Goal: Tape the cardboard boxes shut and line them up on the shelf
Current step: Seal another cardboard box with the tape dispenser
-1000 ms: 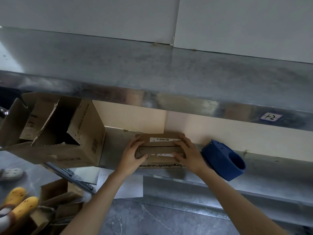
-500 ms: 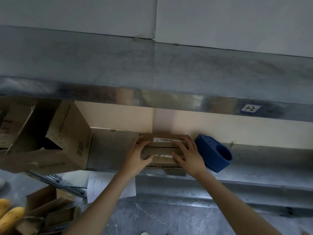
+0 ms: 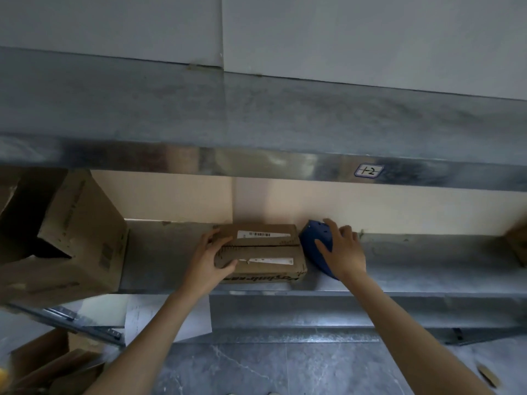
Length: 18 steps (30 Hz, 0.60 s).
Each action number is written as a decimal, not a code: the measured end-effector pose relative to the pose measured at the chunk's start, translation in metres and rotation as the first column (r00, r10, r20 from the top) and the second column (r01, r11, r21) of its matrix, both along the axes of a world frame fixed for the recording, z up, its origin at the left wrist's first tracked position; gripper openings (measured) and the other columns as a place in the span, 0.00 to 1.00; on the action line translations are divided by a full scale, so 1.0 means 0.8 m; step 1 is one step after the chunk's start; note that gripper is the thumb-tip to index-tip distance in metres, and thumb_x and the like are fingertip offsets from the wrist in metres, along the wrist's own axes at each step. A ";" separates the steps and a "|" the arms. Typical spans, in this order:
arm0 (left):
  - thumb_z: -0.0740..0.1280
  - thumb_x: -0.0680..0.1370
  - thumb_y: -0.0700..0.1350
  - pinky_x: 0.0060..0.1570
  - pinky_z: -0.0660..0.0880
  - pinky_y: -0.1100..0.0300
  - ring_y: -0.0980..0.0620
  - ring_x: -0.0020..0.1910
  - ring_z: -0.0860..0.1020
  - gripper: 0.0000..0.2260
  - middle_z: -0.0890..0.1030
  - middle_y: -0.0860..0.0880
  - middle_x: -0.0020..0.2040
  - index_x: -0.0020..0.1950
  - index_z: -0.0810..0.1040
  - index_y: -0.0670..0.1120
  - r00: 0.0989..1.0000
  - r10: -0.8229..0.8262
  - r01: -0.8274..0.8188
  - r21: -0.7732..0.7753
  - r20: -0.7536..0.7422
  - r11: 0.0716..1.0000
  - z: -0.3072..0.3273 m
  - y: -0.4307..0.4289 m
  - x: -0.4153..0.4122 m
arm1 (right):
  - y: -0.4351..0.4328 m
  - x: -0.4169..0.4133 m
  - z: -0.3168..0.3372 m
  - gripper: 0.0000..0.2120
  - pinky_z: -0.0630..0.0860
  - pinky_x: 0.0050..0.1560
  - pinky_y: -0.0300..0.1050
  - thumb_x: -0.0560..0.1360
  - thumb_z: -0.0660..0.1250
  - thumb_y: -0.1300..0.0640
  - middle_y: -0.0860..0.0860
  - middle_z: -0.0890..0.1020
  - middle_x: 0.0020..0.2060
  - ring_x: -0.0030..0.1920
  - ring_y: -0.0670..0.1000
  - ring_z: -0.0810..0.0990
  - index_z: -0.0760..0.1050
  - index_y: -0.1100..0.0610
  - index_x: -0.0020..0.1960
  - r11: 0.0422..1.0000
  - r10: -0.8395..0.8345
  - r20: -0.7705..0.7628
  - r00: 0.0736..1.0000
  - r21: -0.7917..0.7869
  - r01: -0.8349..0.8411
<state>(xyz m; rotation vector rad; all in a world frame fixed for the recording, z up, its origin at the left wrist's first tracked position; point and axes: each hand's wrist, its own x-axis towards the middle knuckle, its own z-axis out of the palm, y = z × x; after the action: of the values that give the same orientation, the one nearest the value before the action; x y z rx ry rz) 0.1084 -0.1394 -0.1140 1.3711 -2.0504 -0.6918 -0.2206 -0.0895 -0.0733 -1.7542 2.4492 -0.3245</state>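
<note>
Box [image 3: 265, 252] on shelf [image 3: 427, 260] | left hand [image 3: 209, 260] grips its end | right hand [image 3: 343, 252] spread over blue dispenser [image 3: 312, 240]

On the shelf [image 3: 427, 269] the small box [image 3: 261, 252] sits midway, the tape dispenser [image 3: 316, 246] just beside its right end and the large open box [image 3: 71, 238] well to its left, with the left hand [image 3: 205, 260] gripping the small box's left end and the right hand [image 3: 342, 252] lying on the tape dispenser.

Both forearms, left hand [image 3: 206, 263] and right hand [image 3: 343, 252] are bare.
</note>
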 end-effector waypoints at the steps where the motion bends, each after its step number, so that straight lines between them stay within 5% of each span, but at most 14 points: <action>1: 0.76 0.72 0.50 0.70 0.65 0.55 0.50 0.70 0.67 0.24 0.66 0.49 0.71 0.66 0.77 0.49 1.000 0.005 -0.005 0.002 -0.003 1.000 0.000 0.000 -0.002 | 0.001 -0.006 -0.002 0.30 0.77 0.48 0.51 0.78 0.62 0.42 0.58 0.73 0.60 0.56 0.60 0.75 0.55 0.44 0.77 0.997 -0.019 0.020 1.000 0.071 0.018; 7: 0.77 0.72 0.49 0.70 0.64 0.56 0.51 0.70 0.67 0.23 0.67 0.49 0.71 0.66 0.77 0.50 0.999 0.019 -0.019 0.005 -0.032 1.000 -0.001 0.002 -0.002 | -0.003 -0.025 -0.007 0.39 0.75 0.37 0.45 0.78 0.64 0.48 0.56 0.78 0.63 0.51 0.58 0.81 0.41 0.42 0.79 0.948 0.073 0.163 0.984 0.295 -0.120; 18: 0.76 0.72 0.50 0.70 0.61 0.59 0.59 0.69 0.63 0.24 0.65 0.50 0.72 0.67 0.76 0.51 1.000 0.017 -0.017 -0.002 -0.021 1.000 -0.001 0.006 -0.002 | -0.018 -0.050 0.001 0.44 0.75 0.60 0.55 0.76 0.68 0.46 0.57 0.64 0.75 0.64 0.63 0.73 0.40 0.36 0.77 0.914 0.093 0.356 0.930 0.339 -0.221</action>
<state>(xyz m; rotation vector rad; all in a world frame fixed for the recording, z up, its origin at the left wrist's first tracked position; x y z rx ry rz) 0.1071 -0.1348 -0.1147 1.3724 -2.0209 -0.6934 -0.2609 -0.1036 -0.0728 -1.5701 1.9602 -0.1129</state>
